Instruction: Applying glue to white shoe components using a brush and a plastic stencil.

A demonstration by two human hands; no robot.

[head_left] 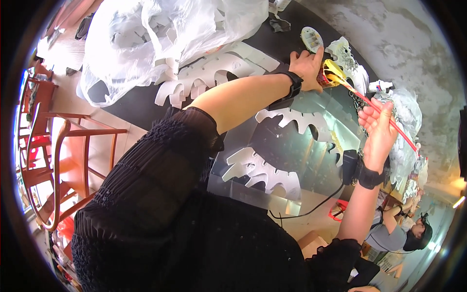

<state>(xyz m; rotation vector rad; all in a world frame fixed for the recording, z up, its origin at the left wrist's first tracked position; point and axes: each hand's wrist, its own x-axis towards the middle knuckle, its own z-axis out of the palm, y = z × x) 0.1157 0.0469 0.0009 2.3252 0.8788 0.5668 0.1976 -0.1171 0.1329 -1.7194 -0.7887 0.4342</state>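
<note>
Partly hidden behind the left hand (pixel 306 65) is a small cup (pixel 325 78) with yellow inside; only its rim and a strip of its reddish side show past the fingers, so its full shape is hard to make out. What the brush tip does inside the cup cannot be told, for yellow smears blur it. The left arm reaches far forward across the black table (pixel 131 104), a dark band on the wrist, and the hand is closed around the cup, thumb up. The right hand (pixel 378 129) is raised to the right of it, wrist bent, fingers curled about a long red brush (pixel 384 114) whose handle slants up-left to the cup and runs down-right past the palm. A black device is strapped to that wrist, a cable trailing from it.

Between and below the hands lie white toothed cut-out pieces (pixel 265 173) on a grey sheet. Beyond the left forearm a clear plastic bag (pixel 160 34) holds more white pieces. Just past the cup sit white painted shapes (pixel 348 58). Orange chairs (pixel 58 160) stand far left. Another person (pixel 406 233) sits low at the right, mostly cut off by the rim.
</note>
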